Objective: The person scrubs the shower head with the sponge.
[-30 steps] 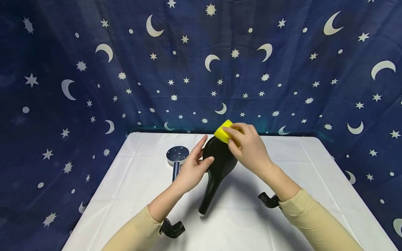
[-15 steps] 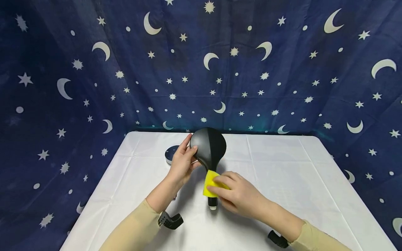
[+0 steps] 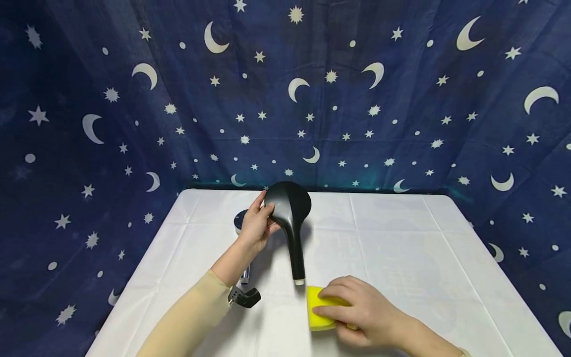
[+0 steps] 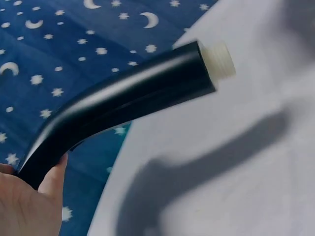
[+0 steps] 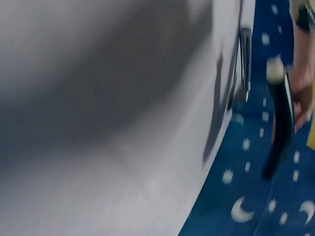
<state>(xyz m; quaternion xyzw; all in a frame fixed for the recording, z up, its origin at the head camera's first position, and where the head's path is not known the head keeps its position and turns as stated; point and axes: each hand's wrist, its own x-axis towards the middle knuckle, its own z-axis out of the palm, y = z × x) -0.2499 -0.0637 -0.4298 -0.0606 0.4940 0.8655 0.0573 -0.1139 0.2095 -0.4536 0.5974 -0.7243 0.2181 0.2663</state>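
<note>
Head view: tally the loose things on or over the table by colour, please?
Black: 1, shower head held by the left hand
Yellow: 1, sponge under the right hand
Silver: 1, second shower head, partly hidden
Total: 3

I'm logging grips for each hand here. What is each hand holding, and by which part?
The left hand grips the black shower head by the rim of its round head. The right hand holds the yellow sponge from above, on the table.
</note>
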